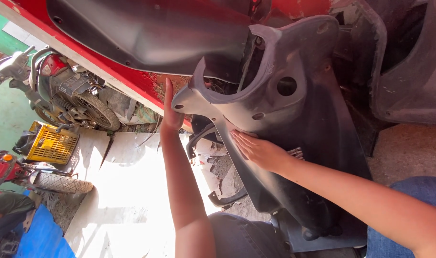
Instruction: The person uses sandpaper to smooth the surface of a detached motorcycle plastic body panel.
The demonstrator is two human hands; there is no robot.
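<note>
Head cam was looking down at both hands on a big dark grey scooter fairing panel [294, 119]. Right hand [258, 150] lay flat, fingers together, palm pressed on the panel's face near its middle, so no real grip there, just an open hand resting on plastic. Left hand [170, 112], at about 9 o'clock from the right one, stood upright with fingers straight, its edge against the panel's left rim, also open and not wrapped around anything. The panel itself leaned against a red scooter body [132, 79] running toward 11 o'clock, with another dark panel [409, 71] off at 2 o'clock. Further out around 9 o'clock sat a yellow plastic crate [51, 143], a parked motorbike [60, 91] above it, and a loose tyre [63, 183] on the concrete floor [127, 200].
</note>
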